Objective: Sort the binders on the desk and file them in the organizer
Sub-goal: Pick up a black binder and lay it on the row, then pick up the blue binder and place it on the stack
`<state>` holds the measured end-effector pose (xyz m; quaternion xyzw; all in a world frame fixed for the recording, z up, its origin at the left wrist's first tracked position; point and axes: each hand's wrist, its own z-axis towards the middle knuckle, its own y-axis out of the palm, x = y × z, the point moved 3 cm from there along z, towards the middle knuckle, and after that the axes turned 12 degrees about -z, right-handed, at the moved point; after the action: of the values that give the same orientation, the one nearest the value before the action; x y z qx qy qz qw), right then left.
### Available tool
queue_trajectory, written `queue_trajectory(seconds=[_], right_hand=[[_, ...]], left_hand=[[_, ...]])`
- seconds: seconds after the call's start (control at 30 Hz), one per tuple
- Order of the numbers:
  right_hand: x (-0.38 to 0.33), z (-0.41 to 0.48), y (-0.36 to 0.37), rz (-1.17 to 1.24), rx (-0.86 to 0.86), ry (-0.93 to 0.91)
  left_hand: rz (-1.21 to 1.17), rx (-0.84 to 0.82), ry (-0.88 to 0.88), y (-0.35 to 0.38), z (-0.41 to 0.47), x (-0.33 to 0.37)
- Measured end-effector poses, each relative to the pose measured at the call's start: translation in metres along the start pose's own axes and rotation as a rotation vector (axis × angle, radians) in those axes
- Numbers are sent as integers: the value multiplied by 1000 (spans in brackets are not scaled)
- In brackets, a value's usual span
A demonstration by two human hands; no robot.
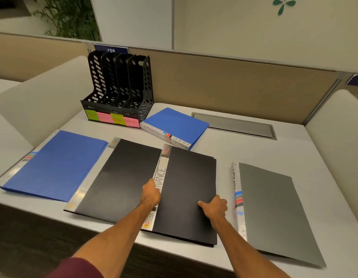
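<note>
The black four-slot organizer (pixel 118 87) is standing upright at the back of the desk (pixel 294 149), and it is carrying green and pink notes (pixel 112 118) on its front. Just beside it the blue ADMIN binder (pixel 178 125) is lying flat. Nearer, a plain blue binder (pixel 54 165), a black binder (pixel 122 177), the black FINANCE binder (pixel 188 193) and a grey binder (pixel 274 209) are lying in a row. The black FINANCE binder is overlapping the black binder's right edge, with the left hand (pixel 151 194) and the right hand (pixel 214 205) gripping its two sides.

Even soft indoor light, faint shadows, wide-angle edge bending, slight blur.

My left hand (pixel 151 194) is covering the first spine letters of the black binder (pixel 186 197) between my hands. Beyond them, the writing on the sticky notes (pixel 112 118) is blurring unreadably.
</note>
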<state>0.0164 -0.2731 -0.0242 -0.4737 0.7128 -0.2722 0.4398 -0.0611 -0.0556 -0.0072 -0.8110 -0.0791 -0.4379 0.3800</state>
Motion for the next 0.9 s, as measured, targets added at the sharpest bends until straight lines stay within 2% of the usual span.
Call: queue_trajectory(seconds=[0.13, 0.47, 0.7, 0.9], right_hand=[[-1, -3, 1, -136, 67, -42], [-27, 17, -28, -214, 114, -286], [-83, 56, -72, -302, 236, -406], [-150, 100, -99, -375, 303, -514]], left_hand=[[81, -21, 3, 2, -4, 5], [92, 44, 145, -3, -2, 54], [116, 53, 195, -17, 38, 105], [251, 33, 252, -30, 97, 132]])
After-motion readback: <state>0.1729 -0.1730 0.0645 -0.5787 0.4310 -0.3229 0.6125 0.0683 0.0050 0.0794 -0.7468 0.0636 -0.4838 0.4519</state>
